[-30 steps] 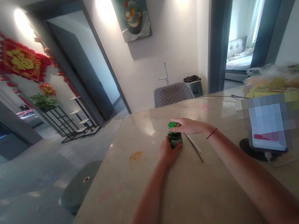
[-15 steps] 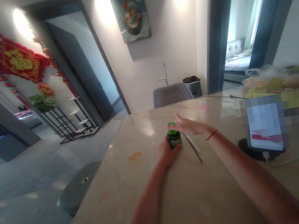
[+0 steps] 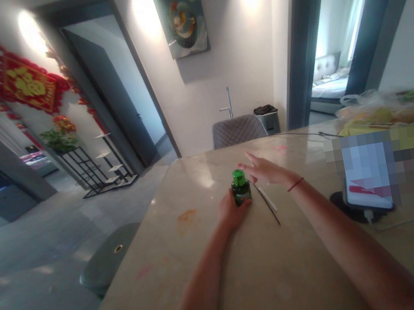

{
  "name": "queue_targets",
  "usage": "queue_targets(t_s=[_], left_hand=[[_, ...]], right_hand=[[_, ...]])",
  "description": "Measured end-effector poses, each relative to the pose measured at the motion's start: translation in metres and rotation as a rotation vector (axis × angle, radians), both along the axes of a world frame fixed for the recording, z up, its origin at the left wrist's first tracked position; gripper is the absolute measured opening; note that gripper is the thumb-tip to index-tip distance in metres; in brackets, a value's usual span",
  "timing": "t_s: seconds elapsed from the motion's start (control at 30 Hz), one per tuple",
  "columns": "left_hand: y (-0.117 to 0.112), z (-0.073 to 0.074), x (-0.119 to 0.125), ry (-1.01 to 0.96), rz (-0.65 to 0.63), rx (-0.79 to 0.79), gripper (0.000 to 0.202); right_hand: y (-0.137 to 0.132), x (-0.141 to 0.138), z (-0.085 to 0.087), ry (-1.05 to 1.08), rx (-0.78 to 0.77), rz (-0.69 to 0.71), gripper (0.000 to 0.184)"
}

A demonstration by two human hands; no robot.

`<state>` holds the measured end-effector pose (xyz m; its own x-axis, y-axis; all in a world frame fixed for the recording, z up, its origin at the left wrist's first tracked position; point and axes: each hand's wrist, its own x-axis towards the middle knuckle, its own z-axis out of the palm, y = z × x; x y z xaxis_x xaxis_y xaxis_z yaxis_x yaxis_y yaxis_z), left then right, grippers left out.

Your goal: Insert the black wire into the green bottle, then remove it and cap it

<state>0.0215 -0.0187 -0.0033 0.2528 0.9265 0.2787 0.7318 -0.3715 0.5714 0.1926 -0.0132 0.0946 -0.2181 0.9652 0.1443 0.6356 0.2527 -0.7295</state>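
Observation:
A small dark green bottle [image 3: 241,192] with a bright green cap [image 3: 238,174] stands upright on the beige marble table [image 3: 251,274]. My left hand [image 3: 230,209] is wrapped round the bottle's lower body from the near side. My right hand [image 3: 264,171] hovers just right of the cap with its fingers stretched out and apart, not touching it; a red string circles that wrist. A thin dark stick and a white stick [image 3: 267,199] lie side by side on the table right of the bottle, under my right hand.
A phone on a round black stand [image 3: 361,203] with a cable sits at the right, with bags and packets [image 3: 385,109] behind it. A grey chair [image 3: 238,129] stands at the far end, a round stool [image 3: 107,259] off the left edge.
My right hand has come off the bottle's cap and moved a little right, fingers spreading. The cap now shows fully. My left hand keeps its hold on the bottle.

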Motion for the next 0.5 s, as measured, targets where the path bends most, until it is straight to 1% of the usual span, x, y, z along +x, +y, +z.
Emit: queue_targets(t_s=[0.07,0.13,0.2,0.27,0.33,0.43,0.5], left_hand=[[0.0,0.001,0.0,0.006,-0.003,-0.003,0.052],[-0.001,0.001,0.0,0.017,0.0,-0.004,0.052],[-0.001,0.001,0.001,0.021,0.003,0.005,0.052],[0.0,0.001,0.001,0.02,0.013,0.012,0.052],[0.0,-0.001,0.001,0.018,0.015,0.014,0.051],[0.001,-0.002,0.0,0.012,0.006,0.021,0.051],[0.001,-0.002,0.001,0.006,0.01,0.024,0.052]], right_hand=[[0.0,0.0,-0.002,0.014,0.029,-0.014,0.092],[0.0,-0.001,-0.006,0.045,0.094,0.05,0.09],[0.002,-0.003,-0.01,0.047,0.139,0.155,0.078],[0.004,-0.005,-0.013,0.011,0.162,0.212,0.059],[0.005,-0.008,-0.014,-0.023,0.186,0.216,0.048],[0.006,-0.013,-0.014,-0.077,0.27,0.189,0.04],[0.006,-0.015,-0.013,-0.131,0.35,0.144,0.036]])
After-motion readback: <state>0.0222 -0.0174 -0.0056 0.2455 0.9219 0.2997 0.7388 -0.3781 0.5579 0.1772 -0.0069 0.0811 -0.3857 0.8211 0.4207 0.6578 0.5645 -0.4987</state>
